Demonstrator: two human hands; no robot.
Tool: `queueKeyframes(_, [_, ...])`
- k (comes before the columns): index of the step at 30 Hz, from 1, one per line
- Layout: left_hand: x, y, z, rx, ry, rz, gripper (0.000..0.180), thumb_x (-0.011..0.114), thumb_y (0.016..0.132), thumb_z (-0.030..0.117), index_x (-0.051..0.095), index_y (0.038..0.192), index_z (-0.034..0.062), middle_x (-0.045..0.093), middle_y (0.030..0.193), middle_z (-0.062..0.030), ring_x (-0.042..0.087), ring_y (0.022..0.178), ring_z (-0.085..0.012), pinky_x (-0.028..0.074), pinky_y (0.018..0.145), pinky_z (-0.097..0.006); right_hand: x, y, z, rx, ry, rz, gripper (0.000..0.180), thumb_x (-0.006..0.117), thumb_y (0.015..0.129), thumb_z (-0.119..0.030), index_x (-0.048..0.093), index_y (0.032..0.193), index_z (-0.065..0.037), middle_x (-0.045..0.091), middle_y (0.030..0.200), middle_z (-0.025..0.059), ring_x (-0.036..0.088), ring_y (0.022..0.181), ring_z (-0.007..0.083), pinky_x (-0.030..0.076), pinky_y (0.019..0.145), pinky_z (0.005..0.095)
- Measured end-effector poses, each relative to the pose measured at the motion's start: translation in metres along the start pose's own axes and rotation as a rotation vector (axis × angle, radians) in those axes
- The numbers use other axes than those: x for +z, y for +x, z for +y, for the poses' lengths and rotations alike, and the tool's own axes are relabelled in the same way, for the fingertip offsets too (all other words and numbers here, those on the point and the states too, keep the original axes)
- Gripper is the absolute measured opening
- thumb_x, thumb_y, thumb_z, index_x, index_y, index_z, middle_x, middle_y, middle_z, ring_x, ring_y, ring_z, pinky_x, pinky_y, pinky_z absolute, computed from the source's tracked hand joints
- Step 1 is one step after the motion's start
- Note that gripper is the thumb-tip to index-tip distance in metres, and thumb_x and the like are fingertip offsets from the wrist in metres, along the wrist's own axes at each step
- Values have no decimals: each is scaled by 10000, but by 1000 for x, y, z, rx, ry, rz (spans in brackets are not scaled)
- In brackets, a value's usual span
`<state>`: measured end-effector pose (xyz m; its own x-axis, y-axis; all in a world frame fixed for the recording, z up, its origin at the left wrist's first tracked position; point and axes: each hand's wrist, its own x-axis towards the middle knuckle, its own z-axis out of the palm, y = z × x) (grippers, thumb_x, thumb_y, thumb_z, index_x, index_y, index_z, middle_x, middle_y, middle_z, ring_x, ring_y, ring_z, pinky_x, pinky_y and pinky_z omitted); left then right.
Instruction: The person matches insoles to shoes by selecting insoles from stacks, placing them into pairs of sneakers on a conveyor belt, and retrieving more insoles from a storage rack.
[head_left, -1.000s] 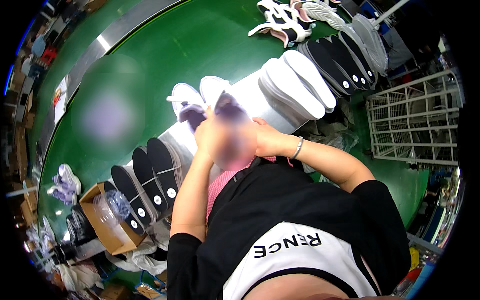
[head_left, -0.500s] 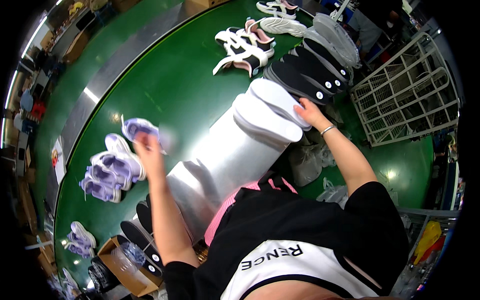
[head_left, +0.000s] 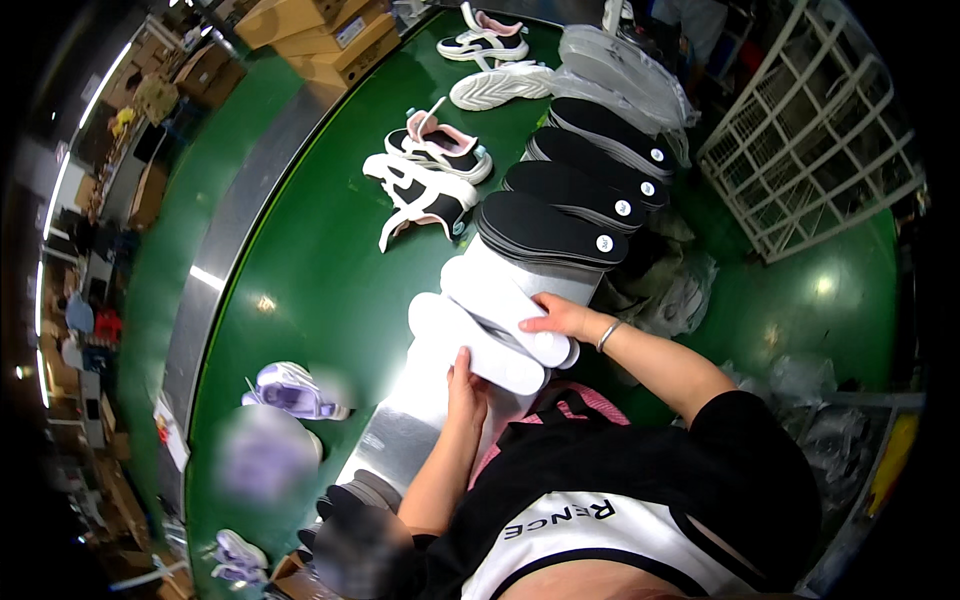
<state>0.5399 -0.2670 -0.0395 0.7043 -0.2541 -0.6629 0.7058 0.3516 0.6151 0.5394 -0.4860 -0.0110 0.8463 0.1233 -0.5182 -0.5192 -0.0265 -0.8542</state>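
left hand (head_left: 468, 398) touches left white insoles (head_left: 470, 345), grip unclear; right hand (head_left: 562, 318) grips right white insoles (head_left: 490, 295); black insoles (head_left: 540, 228) nearby.

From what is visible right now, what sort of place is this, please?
Probably a shoe factory or workshop: there are white insoles, stacked black insoles, several shoes on a green surface, and brown boxes piled farther off.

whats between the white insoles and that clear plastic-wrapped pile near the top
In the head view, four black insole stacks lie in a row between the white insoles and the plastic-wrapped pile.
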Motion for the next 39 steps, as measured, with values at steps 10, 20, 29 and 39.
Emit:
queueKeyframes(10, [19,-51,22,4,-177,-14,549,415,790,367,301,1193,11,390,1187,-124,362,1112,-246,272,942,-353,46,-38,-2,132,309,-78,892,669,651,-350,128,1237,49,319,1187,209,325,1117,264,305,906,307])
queueKeyframes(20, [-5,-49,4,-341,32,-416,579,532,688,290,346,1167,22,438,1129,-123,409,1056,-274,299,921,-399,75,-110,36,0,365,258,869,657,675,-319,104,1247,32,328,1189,201,331,1122,237,313,900,306])
queueKeyframes(29, [64,-61,16,-454,542,-787,672,532,658,337,298,1204,24,394,1155,-145,382,1076,-286,310,900,-414,96,-162,67,-259,607,779,876,665,658,-299,119,1242,59,358,1183,180,352,1101,219,309,905,288])
queueKeyframes(39, [171,-160,-119,-765,811,-1106,582,541,640,296,383,1116,0,485,1018,-146,474,938,-293,378,817,-386,123,-368,154,-571,997,1441,713,626,698,-303,245,1208,18,421,1106,147,432,994,204,378,819,327])
